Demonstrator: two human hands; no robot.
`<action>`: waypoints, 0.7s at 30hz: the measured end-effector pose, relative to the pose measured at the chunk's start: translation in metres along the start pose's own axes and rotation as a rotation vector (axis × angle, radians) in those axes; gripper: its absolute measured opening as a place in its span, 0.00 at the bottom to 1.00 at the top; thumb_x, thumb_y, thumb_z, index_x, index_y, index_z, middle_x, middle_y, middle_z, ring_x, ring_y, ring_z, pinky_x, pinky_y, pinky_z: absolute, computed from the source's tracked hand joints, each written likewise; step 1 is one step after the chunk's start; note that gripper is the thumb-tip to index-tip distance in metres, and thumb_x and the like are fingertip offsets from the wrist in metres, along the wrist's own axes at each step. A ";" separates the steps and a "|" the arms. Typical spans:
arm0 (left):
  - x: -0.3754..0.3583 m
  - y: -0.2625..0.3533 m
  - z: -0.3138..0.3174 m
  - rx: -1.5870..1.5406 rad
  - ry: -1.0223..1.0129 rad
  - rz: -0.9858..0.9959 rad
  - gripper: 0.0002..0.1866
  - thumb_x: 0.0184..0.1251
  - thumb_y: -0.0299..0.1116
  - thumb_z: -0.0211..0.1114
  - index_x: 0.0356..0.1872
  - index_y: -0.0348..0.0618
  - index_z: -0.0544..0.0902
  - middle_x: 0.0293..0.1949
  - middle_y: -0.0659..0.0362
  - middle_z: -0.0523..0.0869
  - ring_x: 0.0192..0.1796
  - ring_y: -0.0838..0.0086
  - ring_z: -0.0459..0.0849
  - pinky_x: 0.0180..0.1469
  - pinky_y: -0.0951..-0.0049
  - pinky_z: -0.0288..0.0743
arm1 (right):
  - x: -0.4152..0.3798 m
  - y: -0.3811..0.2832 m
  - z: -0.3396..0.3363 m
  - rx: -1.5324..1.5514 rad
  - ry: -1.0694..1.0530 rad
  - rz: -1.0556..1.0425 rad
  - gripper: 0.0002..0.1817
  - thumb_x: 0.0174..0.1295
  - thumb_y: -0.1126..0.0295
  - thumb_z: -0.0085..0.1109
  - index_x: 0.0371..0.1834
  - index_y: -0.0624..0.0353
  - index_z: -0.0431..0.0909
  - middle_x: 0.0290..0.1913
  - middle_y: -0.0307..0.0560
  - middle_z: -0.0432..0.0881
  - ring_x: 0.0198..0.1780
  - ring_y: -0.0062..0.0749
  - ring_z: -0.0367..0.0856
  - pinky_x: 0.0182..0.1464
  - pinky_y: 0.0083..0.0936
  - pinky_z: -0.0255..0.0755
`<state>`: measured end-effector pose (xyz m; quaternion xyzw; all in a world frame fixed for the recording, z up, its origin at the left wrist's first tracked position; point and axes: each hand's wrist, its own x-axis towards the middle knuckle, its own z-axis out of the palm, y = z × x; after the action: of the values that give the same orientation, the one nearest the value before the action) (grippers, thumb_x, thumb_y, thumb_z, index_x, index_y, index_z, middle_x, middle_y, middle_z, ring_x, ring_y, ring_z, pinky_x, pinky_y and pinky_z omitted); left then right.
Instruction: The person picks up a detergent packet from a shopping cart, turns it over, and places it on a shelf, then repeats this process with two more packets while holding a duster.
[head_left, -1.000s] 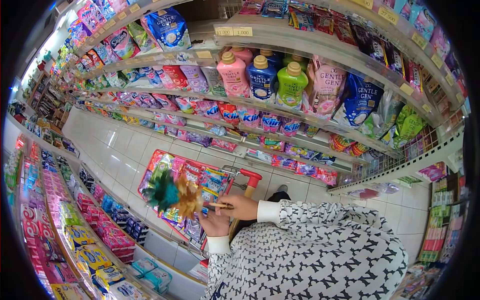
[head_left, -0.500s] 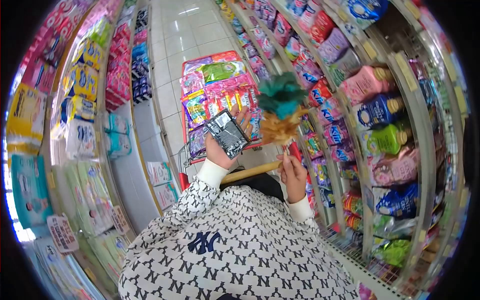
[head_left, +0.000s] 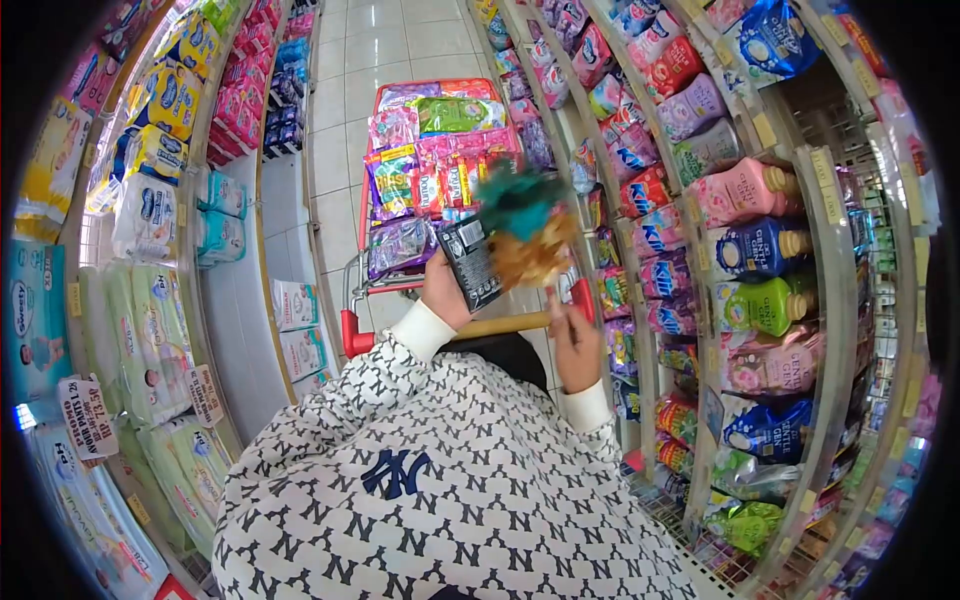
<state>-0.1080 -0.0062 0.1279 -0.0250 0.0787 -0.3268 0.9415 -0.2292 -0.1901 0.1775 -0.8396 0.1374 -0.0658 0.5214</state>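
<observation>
**Close-up: a packet dusted over a full cart**

Right now the dark packet [head_left: 471,262] stands upright in the person's left hand [head_left: 441,290], which wraps around its lower edge from behind, so the printed back faces the camera. Just beside it, touching or nearly touching its upper right corner, sits the teal and tan head of a feather duster [head_left: 522,228], blurred in the picture. The right hand [head_left: 575,342] pinches the duster's thin stick between closed fingers, low on the shaft. Both hands are therefore full, and neither is spread open.

Beneath them runs the wooden push bar [head_left: 500,325] of a red shopping cart [head_left: 351,335], whose basket is packed with bright sachets and pouches [head_left: 432,160]. On the person's right, shelves [head_left: 828,300] carry pink, blue and green bottles [head_left: 762,248] and refill bags; on the left stand packs of nappies and tissue [head_left: 150,220]. A white tiled floor [head_left: 335,150] runs up the aisle ahead.

As a judgement, the grip on the packet looks the weak point: it is held only by its lower part, so a firm stroke of the feathers could tip it out of the fingers and into the cart or onto the floor. The duster stick, held low, could also swing wide and knock the pouches on the nearest shelf.
</observation>
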 end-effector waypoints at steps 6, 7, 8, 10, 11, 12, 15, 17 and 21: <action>0.003 -0.004 -0.015 0.062 -0.129 -0.101 0.27 0.76 0.43 0.41 0.68 0.39 0.70 0.65 0.50 0.76 0.65 0.57 0.77 0.67 0.51 0.71 | 0.007 0.023 0.005 -0.049 -0.063 0.076 0.15 0.73 0.64 0.54 0.47 0.66 0.82 0.32 0.45 0.84 0.34 0.23 0.82 0.38 0.23 0.74; 0.004 -0.009 -0.012 0.090 -0.159 -0.062 0.26 0.76 0.42 0.40 0.68 0.39 0.70 0.66 0.49 0.75 0.65 0.58 0.77 0.67 0.55 0.72 | 0.012 0.019 0.006 0.048 -0.005 0.098 0.15 0.73 0.63 0.55 0.48 0.67 0.81 0.34 0.44 0.84 0.36 0.22 0.81 0.39 0.22 0.74; 0.004 -0.014 -0.009 0.057 -0.078 -0.062 0.26 0.76 0.42 0.40 0.67 0.38 0.71 0.65 0.49 0.76 0.64 0.58 0.78 0.67 0.56 0.72 | 0.016 0.014 0.007 0.147 0.056 0.119 0.16 0.73 0.63 0.56 0.48 0.67 0.81 0.36 0.43 0.84 0.38 0.21 0.80 0.41 0.22 0.74; 0.001 -0.025 0.027 -0.004 0.079 -0.072 0.26 0.76 0.42 0.40 0.65 0.38 0.73 0.62 0.47 0.79 0.62 0.59 0.80 0.66 0.58 0.73 | 0.019 0.004 0.010 0.267 0.009 0.149 0.15 0.71 0.64 0.59 0.51 0.66 0.80 0.44 0.39 0.82 0.44 0.19 0.77 0.48 0.19 0.72; 0.003 -0.029 0.025 -0.024 0.131 -0.093 0.25 0.75 0.42 0.40 0.62 0.38 0.75 0.57 0.46 0.82 0.55 0.58 0.84 0.62 0.58 0.77 | 0.019 0.002 0.015 0.316 -0.012 0.161 0.15 0.71 0.65 0.59 0.52 0.66 0.80 0.45 0.39 0.82 0.45 0.19 0.77 0.49 0.19 0.71; 0.003 -0.029 0.018 0.073 0.139 -0.151 0.25 0.76 0.42 0.39 0.62 0.39 0.75 0.55 0.47 0.84 0.54 0.60 0.85 0.59 0.60 0.79 | 0.020 0.007 0.023 0.359 -0.008 0.138 0.14 0.70 0.67 0.60 0.52 0.65 0.80 0.39 0.36 0.80 0.37 0.15 0.73 0.40 0.16 0.66; 0.000 -0.026 -0.019 0.157 0.086 -0.296 0.24 0.79 0.45 0.39 0.58 0.40 0.77 0.49 0.48 0.87 0.49 0.60 0.87 0.53 0.63 0.82 | 0.021 0.012 0.037 0.456 -0.034 0.165 0.13 0.67 0.71 0.62 0.53 0.62 0.80 0.28 0.29 0.75 0.20 0.06 0.61 0.20 0.11 0.51; 0.002 -0.025 -0.019 0.234 0.120 -0.293 0.25 0.79 0.46 0.39 0.58 0.41 0.77 0.48 0.49 0.87 0.48 0.60 0.87 0.53 0.61 0.82 | 0.019 -0.001 0.034 0.500 -0.034 0.276 0.13 0.66 0.71 0.63 0.51 0.63 0.80 0.29 0.29 0.75 0.22 0.07 0.63 0.23 0.11 0.53; -0.003 -0.022 -0.005 0.458 0.313 -0.197 0.30 0.78 0.58 0.42 0.66 0.46 0.71 0.56 0.55 0.82 0.58 0.64 0.81 0.61 0.57 0.75 | 0.021 -0.011 0.022 0.553 -0.003 0.350 0.12 0.65 0.74 0.64 0.50 0.66 0.79 0.37 0.32 0.79 0.36 0.12 0.74 0.37 0.12 0.68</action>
<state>-0.1250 -0.0218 0.1257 0.2312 0.1442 -0.4256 0.8629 -0.2014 -0.1733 0.1763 -0.6298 0.2558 -0.0086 0.7334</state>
